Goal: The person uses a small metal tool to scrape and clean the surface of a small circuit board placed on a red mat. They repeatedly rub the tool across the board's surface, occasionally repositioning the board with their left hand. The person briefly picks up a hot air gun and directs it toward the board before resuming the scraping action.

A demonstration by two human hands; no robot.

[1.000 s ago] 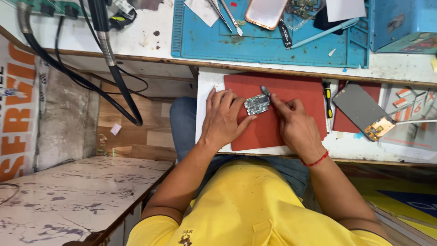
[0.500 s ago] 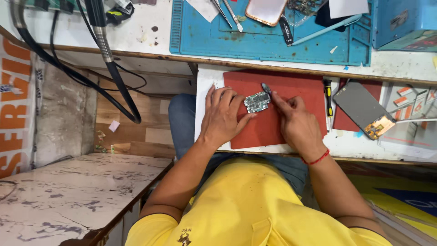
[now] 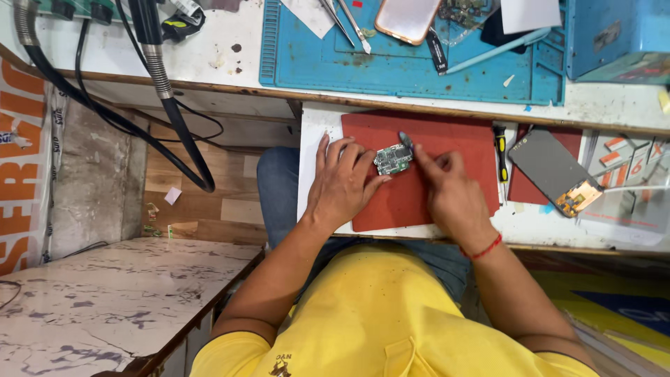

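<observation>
Left hand [image 3: 342,185] pins small circuit board [image 3: 393,159] on red mat [image 3: 447,150], right hand [image 3: 450,188] grips slim tool [image 3: 405,142] at its far edge; slip could gouge components.

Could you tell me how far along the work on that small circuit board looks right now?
Done: the circuit board is out of any phone and lies on the red mat; a dark phone panel lies apart to the right. In hand: the left hand steadies the board while the right hand puts a thin tool to its edge. Left: nothing is reassembled; the board remains bare.
</observation>
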